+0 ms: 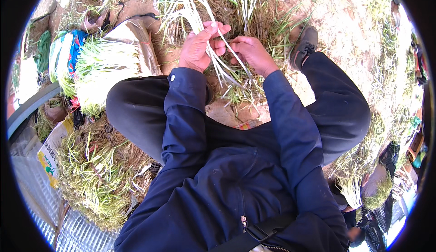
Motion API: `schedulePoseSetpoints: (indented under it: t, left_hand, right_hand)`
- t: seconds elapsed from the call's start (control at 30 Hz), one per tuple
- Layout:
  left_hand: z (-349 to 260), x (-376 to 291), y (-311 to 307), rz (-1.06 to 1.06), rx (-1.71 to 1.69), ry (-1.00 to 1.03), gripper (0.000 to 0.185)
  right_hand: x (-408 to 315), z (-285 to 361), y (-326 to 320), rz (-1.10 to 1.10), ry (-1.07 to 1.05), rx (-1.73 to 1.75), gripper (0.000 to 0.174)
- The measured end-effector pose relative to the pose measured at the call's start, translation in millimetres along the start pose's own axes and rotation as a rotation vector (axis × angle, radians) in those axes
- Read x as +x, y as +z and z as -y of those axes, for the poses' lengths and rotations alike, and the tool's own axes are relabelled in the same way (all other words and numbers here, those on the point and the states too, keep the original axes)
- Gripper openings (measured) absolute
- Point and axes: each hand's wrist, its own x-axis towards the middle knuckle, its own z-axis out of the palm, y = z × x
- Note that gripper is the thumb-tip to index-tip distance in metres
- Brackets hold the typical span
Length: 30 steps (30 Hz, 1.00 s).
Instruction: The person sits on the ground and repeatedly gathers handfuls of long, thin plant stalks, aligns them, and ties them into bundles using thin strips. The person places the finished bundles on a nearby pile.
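Observation:
My left hand [201,45] grips a small bunch of long pale stalks [192,16] that look like blanched chives. Their leafy ends fan out above the fist, and their thin ends hang below it toward my lap. One stalk [226,43] stands apart from the bunch and slants down to the right. At this stalk, the bent fingertips of my right hand [253,54] are pinched together. Beyond both hands, a heap of uncut-looking stalks [247,3] with brown, straw-like matter lies on the ground.
At left, a pile of trimmed pale stalks [109,59] rests on a sheet or board [148,47]. A tangled heap of greens [102,170] lies by my left knee, beside a printed sack [51,153]. Lower right, another person sits near a pale bundle [351,192]. My shoe [308,42] stands ahead at right.

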Motion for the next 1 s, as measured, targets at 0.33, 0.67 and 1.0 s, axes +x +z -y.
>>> schedulePoseSetpoints:
  t: [0.33,0.67,1.0]
  left_hand:
    - [-16,-2,4,-0.213,0.177,0.197,0.020]
    - [-10,11,4,0.003,-0.174,0.106,0.050]
    - [17,43,19,-0.150,-0.178,-0.003,0.032]
  right_hand:
    - [-2,-101,-131,-0.643,0.075,-1.134,0.031]
    - [71,-84,-78,-0.541,0.177,-0.739,0.055]
    - [70,-90,-103,-0.563,0.094,-0.388,0.020]
